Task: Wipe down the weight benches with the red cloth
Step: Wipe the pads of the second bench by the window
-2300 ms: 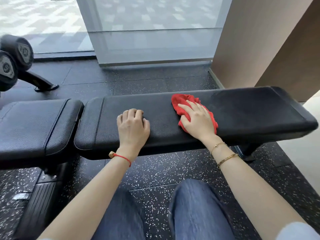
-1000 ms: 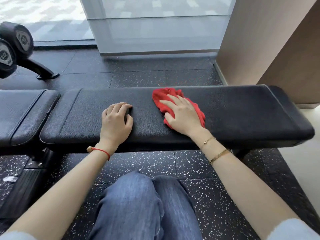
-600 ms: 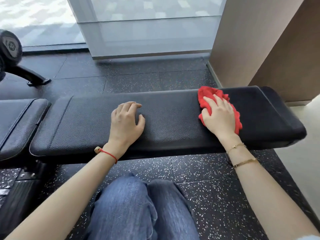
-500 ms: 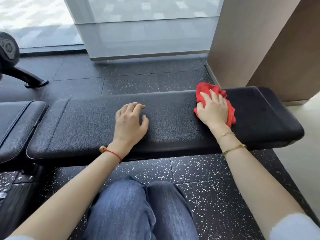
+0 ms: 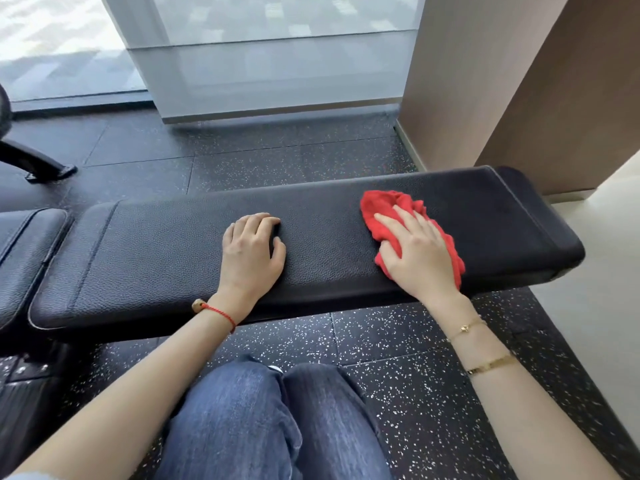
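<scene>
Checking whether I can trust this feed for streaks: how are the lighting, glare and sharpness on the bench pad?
Head view: daylight from the window lights the bench pad evenly, its grain sharp, no strong glare; the pad's right end is darker; the red cloth and right hand are sharp; wide-angle lens bows the edges.

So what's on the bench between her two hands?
Nothing: in the head view, only bare black bench pad lies between the left hand and the right hand pressing the red cloth.
</scene>
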Action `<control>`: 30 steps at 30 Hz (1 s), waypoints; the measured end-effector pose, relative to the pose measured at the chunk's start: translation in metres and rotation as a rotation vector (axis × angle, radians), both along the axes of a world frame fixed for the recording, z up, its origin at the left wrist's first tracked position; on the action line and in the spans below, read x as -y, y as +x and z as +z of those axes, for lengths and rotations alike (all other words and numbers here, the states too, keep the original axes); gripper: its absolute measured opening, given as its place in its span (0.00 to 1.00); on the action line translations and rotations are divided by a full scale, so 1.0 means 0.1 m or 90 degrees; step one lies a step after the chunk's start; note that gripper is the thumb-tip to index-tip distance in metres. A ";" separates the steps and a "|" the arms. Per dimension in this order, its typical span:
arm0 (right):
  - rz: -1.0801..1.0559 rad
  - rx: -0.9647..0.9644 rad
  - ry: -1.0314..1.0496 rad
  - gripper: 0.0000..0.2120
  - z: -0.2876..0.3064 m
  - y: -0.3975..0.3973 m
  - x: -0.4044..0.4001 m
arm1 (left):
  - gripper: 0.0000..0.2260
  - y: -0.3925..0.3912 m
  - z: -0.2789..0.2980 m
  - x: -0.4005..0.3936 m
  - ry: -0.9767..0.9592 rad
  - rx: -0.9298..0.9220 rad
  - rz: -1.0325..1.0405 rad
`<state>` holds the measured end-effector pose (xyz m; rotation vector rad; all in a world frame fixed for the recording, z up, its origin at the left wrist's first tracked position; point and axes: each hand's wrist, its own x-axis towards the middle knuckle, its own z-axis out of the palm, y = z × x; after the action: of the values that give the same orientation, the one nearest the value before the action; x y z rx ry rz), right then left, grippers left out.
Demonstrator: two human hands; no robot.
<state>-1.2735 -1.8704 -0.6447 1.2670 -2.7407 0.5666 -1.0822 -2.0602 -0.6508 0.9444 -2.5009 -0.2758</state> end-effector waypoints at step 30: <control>0.120 0.025 0.037 0.24 0.06 0.01 0.58 | 0.14 -0.03 0.02 -0.04 0.003 0.014 0.008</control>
<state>-1.2727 -1.9283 -0.6385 1.5548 -2.7049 0.5355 -1.0852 -2.0564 -0.6487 0.9710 -2.5145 -0.2691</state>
